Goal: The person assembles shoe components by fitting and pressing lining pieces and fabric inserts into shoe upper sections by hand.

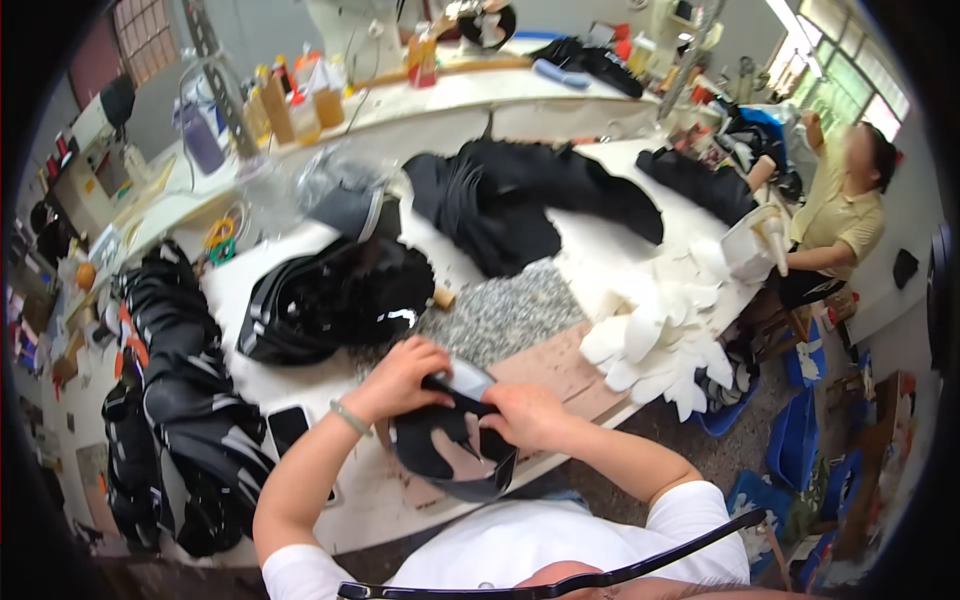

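A black and grey shaped piece (pixel 415 455), with pinkish-tan patches and a look like a shoe upper, stands at the table's near edge in front of me. My left hand (pixel 405 378) closes its bent fingers on the piece's top edge from the left. From the other side my right hand (pixel 528 413) pinches the same edge, thumb toward me. A pale grey inner part (pixel 468 378) shows between the hands. Under the piece lies a pinkish board (pixel 565 368), and beyond it a speckled stone slab (pixel 510 315).
Black shiny pieces (pixel 340 305) are heaped beyond my left hand; stacked black bundles (pixel 190 400) lie farther left, beside a phone (pixel 290 428). White flat cutouts (pixel 655 340) pile up at right. Black material (pixel 500 205) covers the far side. A co-worker (pixel 840 220) stands at far right.
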A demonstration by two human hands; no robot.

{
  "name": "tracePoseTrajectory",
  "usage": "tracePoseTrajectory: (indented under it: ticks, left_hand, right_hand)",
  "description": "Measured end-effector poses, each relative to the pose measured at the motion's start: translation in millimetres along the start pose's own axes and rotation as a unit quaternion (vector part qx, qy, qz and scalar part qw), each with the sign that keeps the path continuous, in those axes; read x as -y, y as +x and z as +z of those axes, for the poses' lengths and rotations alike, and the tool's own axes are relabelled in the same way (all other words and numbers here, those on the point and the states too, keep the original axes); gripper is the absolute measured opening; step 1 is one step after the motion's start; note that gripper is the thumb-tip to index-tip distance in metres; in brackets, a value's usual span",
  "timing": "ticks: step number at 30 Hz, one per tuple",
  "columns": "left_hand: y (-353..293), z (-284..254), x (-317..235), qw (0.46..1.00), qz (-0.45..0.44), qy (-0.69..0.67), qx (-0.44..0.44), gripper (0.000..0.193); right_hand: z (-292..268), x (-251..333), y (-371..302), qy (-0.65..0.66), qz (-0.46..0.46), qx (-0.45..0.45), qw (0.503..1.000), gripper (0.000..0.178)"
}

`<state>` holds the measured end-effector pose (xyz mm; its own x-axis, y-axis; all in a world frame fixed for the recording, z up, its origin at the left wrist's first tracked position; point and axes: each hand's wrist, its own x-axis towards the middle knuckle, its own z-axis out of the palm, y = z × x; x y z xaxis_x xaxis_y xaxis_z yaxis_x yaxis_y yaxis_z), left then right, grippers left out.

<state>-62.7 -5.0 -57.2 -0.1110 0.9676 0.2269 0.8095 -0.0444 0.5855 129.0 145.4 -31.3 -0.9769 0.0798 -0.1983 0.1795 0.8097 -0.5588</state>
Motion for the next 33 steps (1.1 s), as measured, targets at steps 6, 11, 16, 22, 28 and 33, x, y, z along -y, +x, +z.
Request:
tracePoseTrajectory:
  ticks: [6, 11, 16, 22, 28, 33]
  left_hand:
    - [-22.5, 36.5, -16.3, 0.99, -0.056, -0.017, -0.125, 0.03]
    - [-16.1, 36.5, -30.9, 0.966, -0.124, 0.012, -0.228, 0.033]
    - [-10.5, 44.0, -20.1, 0.956, -0.136, 0.031, -0.258, 0.02]
    - [-8.9, 49.8, -24.3, 0.95, -0.155, 0.078, -0.261, 0.016]
    - [-6.5, 51.3, -23.8, 0.946, -0.175, 0.106, -0.251, 0.011]
    - [8.1, 47.2, -17.1, 0.939, -0.193, 0.102, -0.267, 0.011]
  right_hand:
    - [-32.9, -4.5, 2.9, -0.046, 0.001, 0.031, 0.998, 0.022]
    - [-23.1, -15.6, 16.3, -0.057, -0.042, -0.041, 0.997, 0.026]
    - [-11.3, -26.0, 39.6, -0.003, -0.027, -0.149, 0.988, 0.031]
    - [-6.5, -27.4, 47.1, 0.002, 0.014, -0.145, 0.989, 0.032]
    - [-5.7, -22.3, 49.5, -0.021, 0.049, -0.119, 0.991, 0.033]
    - [-4.3, -23.0, 53.5, -0.051, 0.058, -0.11, 0.991, 0.033]
